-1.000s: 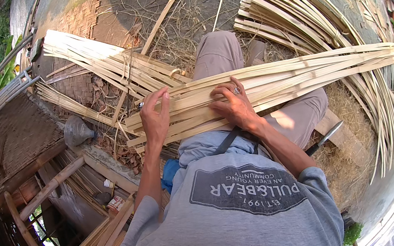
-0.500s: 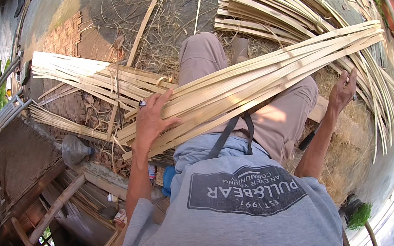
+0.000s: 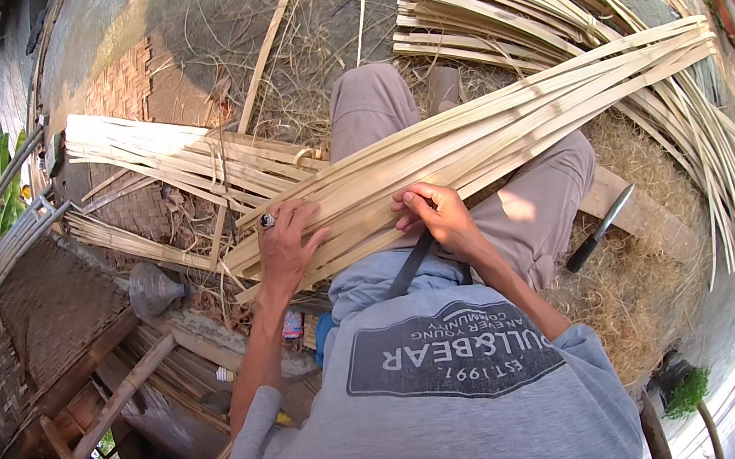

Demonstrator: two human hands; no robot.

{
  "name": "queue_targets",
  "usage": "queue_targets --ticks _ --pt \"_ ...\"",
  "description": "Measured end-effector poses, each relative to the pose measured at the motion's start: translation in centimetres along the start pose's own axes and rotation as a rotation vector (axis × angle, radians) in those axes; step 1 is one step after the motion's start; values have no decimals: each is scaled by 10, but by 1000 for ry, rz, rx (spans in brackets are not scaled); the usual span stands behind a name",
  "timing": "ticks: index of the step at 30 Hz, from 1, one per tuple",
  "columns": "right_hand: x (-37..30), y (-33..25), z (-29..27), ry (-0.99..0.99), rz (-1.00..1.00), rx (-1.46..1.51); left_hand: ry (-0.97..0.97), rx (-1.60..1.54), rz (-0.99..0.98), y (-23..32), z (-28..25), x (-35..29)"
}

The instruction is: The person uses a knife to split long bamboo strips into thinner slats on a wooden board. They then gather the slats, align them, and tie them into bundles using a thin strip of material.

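A long bundle of pale bamboo strips (image 3: 502,123) lies slantwise across my lap, its far end up to the right. My left hand (image 3: 289,244), with a ring on one finger, rests on top of the bundle's left end. Its fingers lie over the strips and the thumb is held apart. At the bundle's near edge, right of the left hand, my right hand (image 3: 440,218) has its fingers curled, thumb and forefinger pressed together at a strip. Its fingertips are partly hidden. A knife (image 3: 601,228) with a black handle lies on a board beside my right leg.
More bamboo strips (image 3: 488,14) are piled at the far right, with thin ones (image 3: 722,183) trailing down. Another bundle (image 3: 144,152) lies to the left. A clear plastic bottle (image 3: 153,289) stands near a wooden frame (image 3: 125,396). Shavings (image 3: 662,283) cover the ground at right.
My right hand has come in from the right to the bundle's near edge, uncovering the knife. The left hand stays at the left end, its fingers a little more bent.
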State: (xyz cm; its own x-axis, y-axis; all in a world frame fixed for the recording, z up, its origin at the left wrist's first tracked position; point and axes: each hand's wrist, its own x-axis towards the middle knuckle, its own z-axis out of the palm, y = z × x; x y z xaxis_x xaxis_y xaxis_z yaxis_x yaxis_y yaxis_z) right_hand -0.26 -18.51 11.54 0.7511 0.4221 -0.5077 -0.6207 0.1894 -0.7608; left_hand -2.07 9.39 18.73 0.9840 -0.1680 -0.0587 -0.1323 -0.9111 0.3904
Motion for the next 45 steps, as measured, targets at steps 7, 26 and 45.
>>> queue_targets --ticks 7,26,45 --pt "-5 -7 8 -123 98 148 -123 -204 -66 1 -23 10" --pt "-18 -3 72 125 159 333 -109 -296 -190 26 -34 1" --pt "41 -50 25 64 -449 -990 -23 -300 -199 27 -14 -10"
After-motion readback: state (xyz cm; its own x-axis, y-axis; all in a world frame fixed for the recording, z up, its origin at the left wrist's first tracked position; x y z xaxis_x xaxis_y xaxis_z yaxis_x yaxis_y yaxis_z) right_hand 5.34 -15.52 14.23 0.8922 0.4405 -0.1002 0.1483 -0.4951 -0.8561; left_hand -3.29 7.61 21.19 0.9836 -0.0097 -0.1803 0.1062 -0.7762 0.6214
